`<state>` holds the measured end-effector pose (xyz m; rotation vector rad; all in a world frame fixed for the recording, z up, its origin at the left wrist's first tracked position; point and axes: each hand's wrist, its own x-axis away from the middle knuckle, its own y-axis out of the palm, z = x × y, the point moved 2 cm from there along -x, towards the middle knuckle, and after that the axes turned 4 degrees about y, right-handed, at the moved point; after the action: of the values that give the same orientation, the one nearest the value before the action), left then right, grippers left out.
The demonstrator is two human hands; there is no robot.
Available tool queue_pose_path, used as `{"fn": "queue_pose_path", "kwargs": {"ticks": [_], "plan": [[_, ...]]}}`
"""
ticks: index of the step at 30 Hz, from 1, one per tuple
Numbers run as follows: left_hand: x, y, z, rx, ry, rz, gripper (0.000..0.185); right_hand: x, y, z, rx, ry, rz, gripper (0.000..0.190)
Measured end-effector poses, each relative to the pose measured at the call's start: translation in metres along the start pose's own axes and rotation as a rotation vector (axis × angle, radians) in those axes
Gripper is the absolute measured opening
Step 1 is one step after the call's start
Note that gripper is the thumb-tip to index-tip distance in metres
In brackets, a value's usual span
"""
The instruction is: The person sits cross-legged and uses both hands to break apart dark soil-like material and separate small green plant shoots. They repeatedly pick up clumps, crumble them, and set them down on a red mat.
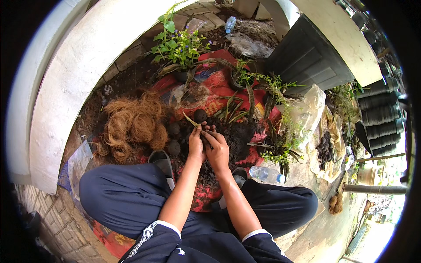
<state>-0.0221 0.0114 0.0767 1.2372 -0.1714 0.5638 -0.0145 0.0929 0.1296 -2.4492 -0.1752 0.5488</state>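
Observation:
My left hand [196, 144] holds a narrow leaf cutting [189, 119], which sticks out up and to the left past the fingertips. Pressed against it, my right hand [216, 146] has its fingers curled over something dark at the base of the leaf; what that is stays mostly hidden. Just above the hands lies a dark soil ball [200, 115], and more such balls [173, 147] lie to their left. Loose black soil [241, 141] covers the red printed sheet [210, 95] around the hands. Several long striped leaves [234, 110] lie beyond the soil.
Brown coconut fibre [135, 123] is heaped at the left. Flowering plants [181, 46] stand at the back. At the right lie leafy stems [284, 144], a plastic bottle [264, 173] and a plastic bag [329, 148] with dark lumps. A dark panel [306, 54] leans behind.

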Motion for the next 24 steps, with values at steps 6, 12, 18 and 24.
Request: {"fn": "queue_pose_path", "kwargs": {"ticks": [6,12,18,24], "plan": [[0.003,0.002,0.006,-0.035,-0.012,-0.065,0.026,0.001,0.002,0.0,-0.16,0.333,0.088,0.018],[0.002,0.004,0.003,-0.217,-0.087,-0.047,0.024,-0.003,0.006,0.018,-0.817,0.79,0.119,0.035],[-0.002,-0.001,0.016,-0.196,-0.021,0.188,0.034,-0.002,-0.004,0.042,-0.826,0.698,-0.367,0.022],[-0.003,-0.004,0.022,0.274,-0.047,0.022,0.042,-0.018,-0.026,0.044,-0.676,0.593,-0.24,0.023]]}}
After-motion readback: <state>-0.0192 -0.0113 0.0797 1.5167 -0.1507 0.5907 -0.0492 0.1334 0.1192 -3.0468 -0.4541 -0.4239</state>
